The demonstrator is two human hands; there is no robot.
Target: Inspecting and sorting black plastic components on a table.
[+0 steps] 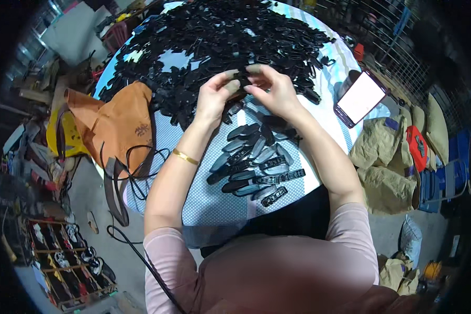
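Over the near edge of a wide heap of small black plastic pieces (193, 34), both hands are raised close together, fingertips facing. My left hand (215, 97), with a gold bangle on its wrist, has thumb and fingers curled in a pinch. My right hand (276, 91) is curled likewise, thumb below the fingers. Something dark sits between the fingertips, but it blends into the black heap and I cannot make it out. Nearer to me lies a smaller group of grey-and-black strap-like pieces (267, 153), several with black slotted ends.
The round table (199, 193) has a patterned light cloth. An orange-brown cloth (125, 123) and a black cable (133, 178) lie at its left. A phone (361, 98) with a lit screen is at the right edge, beside brown paper bags (387, 183). A rack (73, 267) stands lower left.
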